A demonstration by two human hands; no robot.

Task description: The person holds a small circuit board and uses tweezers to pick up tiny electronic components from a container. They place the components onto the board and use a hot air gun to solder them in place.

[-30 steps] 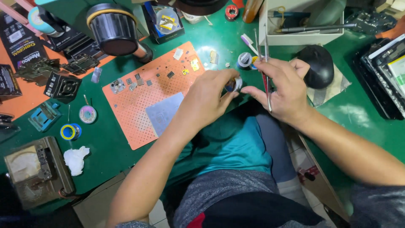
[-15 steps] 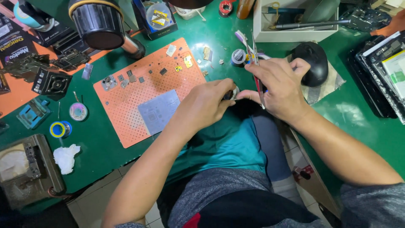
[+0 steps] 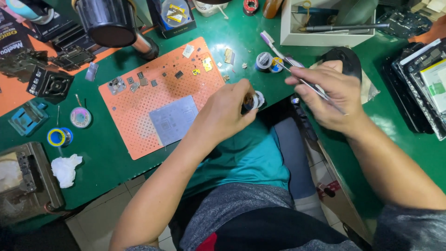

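From where I watch, my left hand point(image 3: 223, 114) is curled over the near edge of the green desk point(image 3: 107, 162), its grip clenched on a small round container point(image 3: 254, 100) pinched at the fingertips. From that container, my right hand point(image 3: 332, 100) lies at three o'clock, close but apart. Its grip is closed on thin metal tweezers point(image 3: 304, 82), long axis running ten to four o'clock, tips aimed back toward the container. Both forearms come in from below, wrists raised off the desk.
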